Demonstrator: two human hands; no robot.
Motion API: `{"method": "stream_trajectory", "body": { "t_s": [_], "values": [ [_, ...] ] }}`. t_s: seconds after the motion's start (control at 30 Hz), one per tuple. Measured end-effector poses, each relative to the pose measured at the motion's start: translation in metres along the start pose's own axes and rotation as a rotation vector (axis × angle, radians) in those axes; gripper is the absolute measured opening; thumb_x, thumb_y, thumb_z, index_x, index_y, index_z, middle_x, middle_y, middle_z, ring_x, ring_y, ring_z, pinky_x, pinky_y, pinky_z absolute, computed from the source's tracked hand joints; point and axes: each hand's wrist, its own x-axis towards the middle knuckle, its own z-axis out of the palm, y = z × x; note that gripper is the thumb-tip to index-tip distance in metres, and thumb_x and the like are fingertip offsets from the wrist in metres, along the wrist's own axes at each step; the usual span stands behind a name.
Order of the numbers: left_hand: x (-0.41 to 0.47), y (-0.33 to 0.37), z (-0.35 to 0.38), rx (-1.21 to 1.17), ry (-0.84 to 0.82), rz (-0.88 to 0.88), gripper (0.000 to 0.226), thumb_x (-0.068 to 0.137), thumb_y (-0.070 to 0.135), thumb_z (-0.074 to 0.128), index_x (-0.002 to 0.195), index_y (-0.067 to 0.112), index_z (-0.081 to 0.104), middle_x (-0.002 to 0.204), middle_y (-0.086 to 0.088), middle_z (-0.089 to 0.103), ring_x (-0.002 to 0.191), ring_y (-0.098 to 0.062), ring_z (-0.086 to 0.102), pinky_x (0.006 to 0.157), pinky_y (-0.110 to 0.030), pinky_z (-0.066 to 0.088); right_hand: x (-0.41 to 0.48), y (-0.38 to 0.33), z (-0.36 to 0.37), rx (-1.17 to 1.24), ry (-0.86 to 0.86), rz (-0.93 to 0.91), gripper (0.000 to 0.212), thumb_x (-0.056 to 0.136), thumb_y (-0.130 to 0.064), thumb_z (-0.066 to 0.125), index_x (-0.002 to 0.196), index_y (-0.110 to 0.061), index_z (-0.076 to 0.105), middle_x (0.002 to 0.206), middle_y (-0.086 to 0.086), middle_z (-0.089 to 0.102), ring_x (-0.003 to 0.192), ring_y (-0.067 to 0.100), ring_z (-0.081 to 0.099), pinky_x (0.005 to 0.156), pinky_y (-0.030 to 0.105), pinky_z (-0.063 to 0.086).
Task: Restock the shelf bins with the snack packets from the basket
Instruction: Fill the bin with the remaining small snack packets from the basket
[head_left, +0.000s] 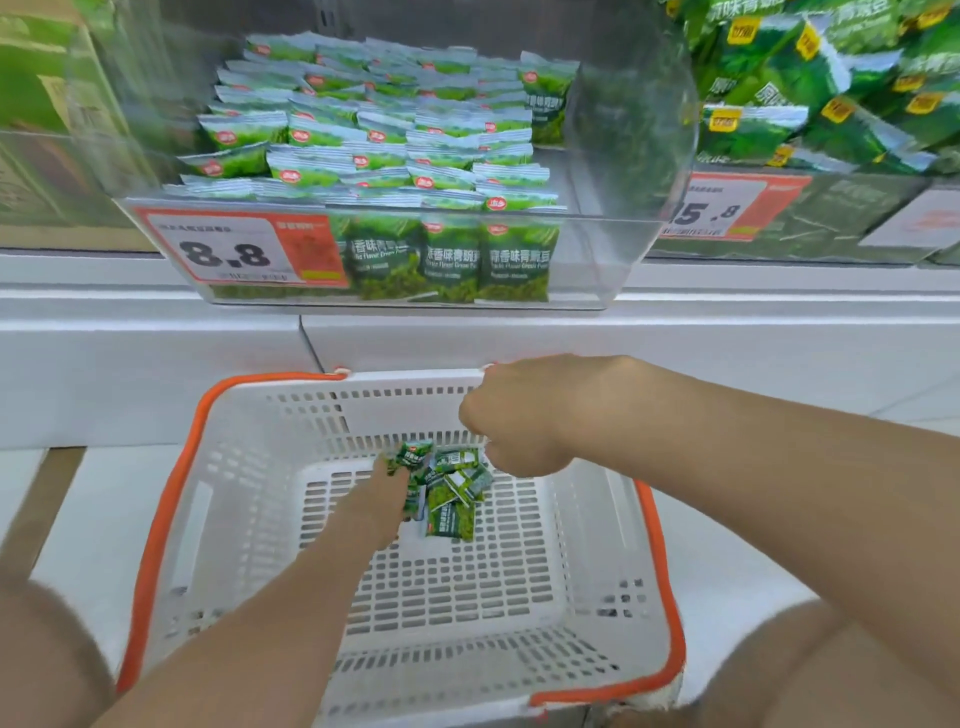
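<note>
Your left hand (387, 501) pinches one of the few snack packets (452, 499) left on the basket (156, 519) floor. Your right hand (519, 415) is curled just above them; I cannot tell if it holds any. The shelf bin (597, 260) looks almost full already.

A white basket (405, 387) with an orange rim fills the lower middle of the frame. A small heap of green snack packets (452, 499) lies on its floor near the far wall. The left hand (382, 501) reaches in from the lower left, its fingertips buried in the heap. The right hand (519, 415) is curled just above the heap. It cannot be told whether either hand has hold of a packet. In the upper middle, a clear shelf bin (587, 260) holds rows of matching packets behind a price tag (228, 252) reading 8.8.
</note>
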Motion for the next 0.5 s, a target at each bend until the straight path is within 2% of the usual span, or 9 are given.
{"method": "stream_trajectory", "body": {
  "t_s": [0.07, 0.1, 0.17, 0.23, 0.27, 0.37, 0.43, 0.47, 0.5],
  "values": [
    [0.006, -0.002, 0.004, -0.024, 0.09, 0.008, 0.039, 0.107, 0.027, 0.045, 0.145, 0.016, 0.045, 0.129, -0.007, 0.056, 0.085, -0.025, 0.058, 0.06, -0.028, 0.042, 0.004, -0.002, -0.003, -0.005, 0.011, -0.012, 0.011, 0.101, -0.015, 0.047, 0.102, -0.014, 0.058, 0.093, 0.005, 0.053, 0.077, 0.026, 0.057, 0.053, 0.031, 0.036],
    [0.007, -0.001, 0.004, -0.063, 0.104, -0.001, 0.035, 0.108, 0.023, 0.043, 0.141, 0.012, 0.051, 0.129, -0.009, 0.055, 0.088, -0.025, 0.054, 0.061, -0.025, 0.039, 0.005, -0.003, -0.003, 0.001, 0.01, -0.02, 0.011, 0.101, -0.014, 0.047, 0.102, -0.014, 0.058, 0.092, 0.005, 0.052, 0.077, 0.025, 0.057, 0.053, 0.031, 0.035],
    [0.006, 0.001, -0.003, -0.117, 0.101, -0.042, 0.025, 0.104, 0.01, 0.049, 0.127, 0.008, 0.059, 0.13, -0.011, 0.054, 0.094, -0.028, 0.058, 0.068, -0.028, 0.044, 0.007, -0.004, -0.006, 0.007, 0.0, -0.025, 0.009, 0.102, -0.015, 0.047, 0.101, -0.014, 0.056, 0.09, 0.005, 0.048, 0.073, 0.023, 0.054, 0.052, 0.03, 0.035],
    [-0.001, 0.003, -0.01, -0.065, 0.054, -0.04, 0.019, 0.098, 0.004, 0.058, 0.117, 0.008, 0.061, 0.123, -0.012, 0.06, 0.099, -0.028, 0.065, 0.078, -0.033, 0.05, 0.007, -0.006, -0.007, 0.005, -0.003, -0.028, 0.008, 0.103, -0.017, 0.047, 0.102, -0.015, 0.054, 0.088, 0.003, 0.046, 0.071, 0.021, 0.052, 0.051, 0.03, 0.034],
    [-0.004, 0.001, -0.012, -0.077, 0.024, -0.047, 0.017, 0.098, 0.007, 0.06, 0.115, 0.009, 0.061, 0.116, -0.01, 0.063, 0.098, -0.027, 0.066, 0.078, -0.034, 0.051, 0.005, -0.006, -0.009, -0.006, -0.002, -0.027, 0.009, 0.104, -0.017, 0.046, 0.099, -0.015, 0.053, 0.087, 0.003, 0.046, 0.07, 0.02, 0.051, 0.051, 0.03, 0.034],
    [-0.013, 0.0, -0.027, -0.28, -0.017, -0.054, 0.014, 0.098, 0.017, 0.065, 0.109, 0.018, 0.057, 0.098, -0.003, 0.06, 0.075, -0.016, 0.06, 0.062, -0.029, 0.045, -0.001, -0.006, -0.014, -0.01, 0.011, 0.0, 0.021, 0.103, -0.011, 0.047, 0.082, -0.013, 0.047, 0.084, 0.003, 0.047, 0.06, 0.018, 0.044, 0.048, 0.029, 0.033],
    [-0.02, 0.006, -0.044, -0.439, -0.066, -0.02, 0.018, 0.098, 0.014, 0.063, 0.114, 0.02, 0.057, 0.113, -0.001, 0.056, 0.075, -0.011, 0.058, 0.061, -0.027, 0.048, -0.008, -0.006, -0.02, -0.014, 0.03, 0.011, 0.018, 0.098, -0.003, 0.051, 0.083, -0.013, 0.048, 0.088, 0.006, 0.047, 0.062, 0.021, 0.044, 0.049, 0.031, 0.033],
    [-0.026, 0.013, -0.056, -0.55, -0.101, -0.007, 0.022, 0.099, 0.01, 0.059, 0.12, 0.019, 0.059, 0.121, 0.0, 0.05, 0.078, -0.013, 0.062, 0.063, -0.028, 0.054, -0.012, -0.006, -0.023, -0.027, 0.041, 0.006, 0.012, 0.095, 0.0, 0.054, 0.094, -0.012, 0.056, 0.096, 0.007, 0.051, 0.066, 0.023, 0.05, 0.05, 0.031, 0.034],
    [-0.034, 0.02, -0.068, -0.669, -0.141, -0.004, 0.028, 0.101, 0.005, 0.053, 0.126, 0.017, 0.059, 0.126, 0.001, 0.044, 0.08, -0.018, 0.068, 0.065, -0.032, 0.059, -0.014, -0.004, -0.023, -0.024, 0.046, 0.002, 0.021, 0.094, 0.001, 0.057, 0.111, -0.012, 0.061, 0.107, 0.009, 0.055, 0.075, 0.026, 0.057, 0.051, 0.031, 0.035]
  ]
}}
